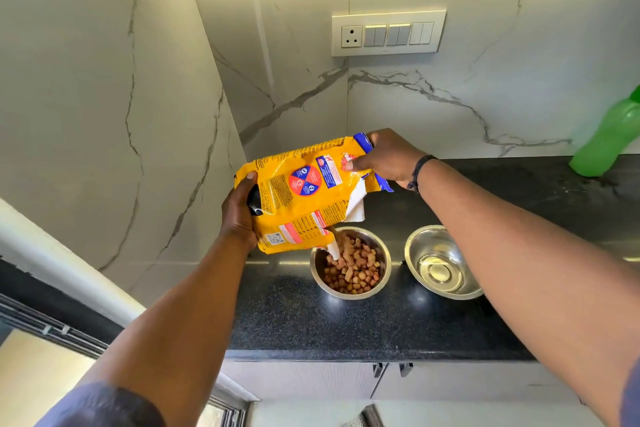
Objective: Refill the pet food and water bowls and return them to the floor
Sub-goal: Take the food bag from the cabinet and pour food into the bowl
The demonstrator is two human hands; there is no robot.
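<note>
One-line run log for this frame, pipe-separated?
step: pouring kibble | left hand: holds bag bottom | right hand: holds bag top | food bowl: partly filled | water bowl: some water | both on counter

Black counter [294, 322]: food bowl [350, 263], water bowl [441, 262], green bottle [606, 139]

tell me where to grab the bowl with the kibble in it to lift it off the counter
Grip the kibble bowl by its rolled rim, best with a hand at each side, fingers under the lip. It stands upright and about full, so it probably needs a level lift. Come from the near counter edge; the food bag hangs over the far-left rim.
</note>
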